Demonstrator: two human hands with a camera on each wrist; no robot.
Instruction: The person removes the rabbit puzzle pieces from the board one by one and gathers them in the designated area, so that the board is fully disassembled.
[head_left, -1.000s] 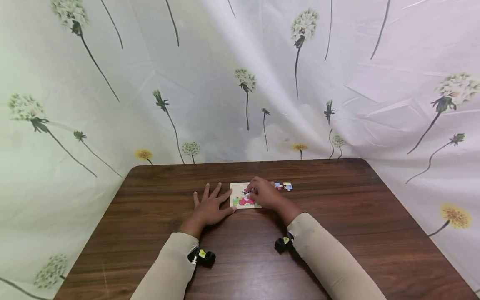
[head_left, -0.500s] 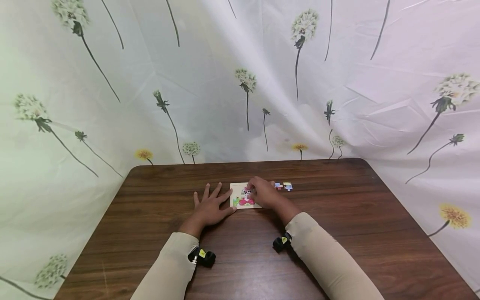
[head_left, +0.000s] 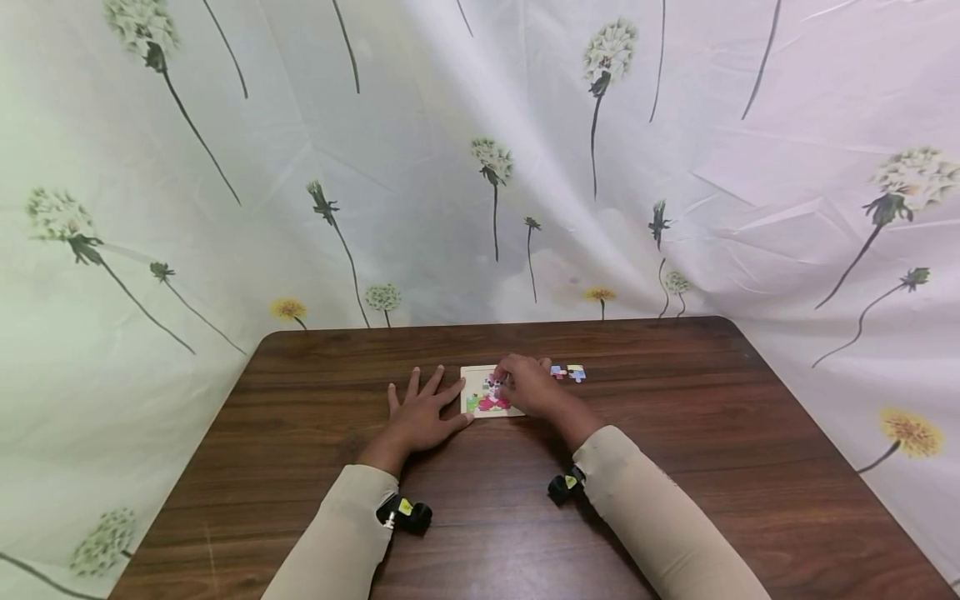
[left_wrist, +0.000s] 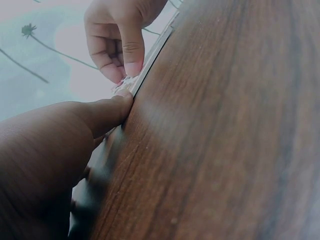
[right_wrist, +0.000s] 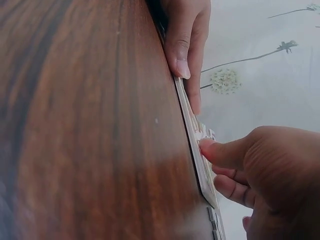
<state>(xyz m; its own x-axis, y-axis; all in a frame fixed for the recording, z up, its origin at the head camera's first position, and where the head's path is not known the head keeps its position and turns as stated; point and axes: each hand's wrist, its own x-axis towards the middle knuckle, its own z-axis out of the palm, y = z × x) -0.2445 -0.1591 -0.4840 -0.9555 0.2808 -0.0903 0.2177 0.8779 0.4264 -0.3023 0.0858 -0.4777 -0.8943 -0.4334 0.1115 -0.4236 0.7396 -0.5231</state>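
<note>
A small jigsaw puzzle board [head_left: 472, 380] with a pale frame lies on the table, showing a pink, white and green cartoon picture. My left hand [head_left: 420, 418] rests flat with spread fingers at its left side, thumb and forefinger against the frame. Over the board's right part, my right hand [head_left: 531, 387] pinches a puzzle piece [right_wrist: 204, 134] between thumb and fingers, low at the picture. That piece sticks up a little above the board in the right wrist view; its print is mostly covered. The right hand hides the board's right side.
Loose puzzle pieces [head_left: 576, 373] lie just right of the board, partly behind the right hand. The brown wooden table [head_left: 480, 517] reaches back to a white curtain [head_left: 420, 167] printed with dandelions.
The right hand makes only slight shifts over the board, and the white and dark part of the picture near its fingertips shows a little differently. The left hand stays put.
</note>
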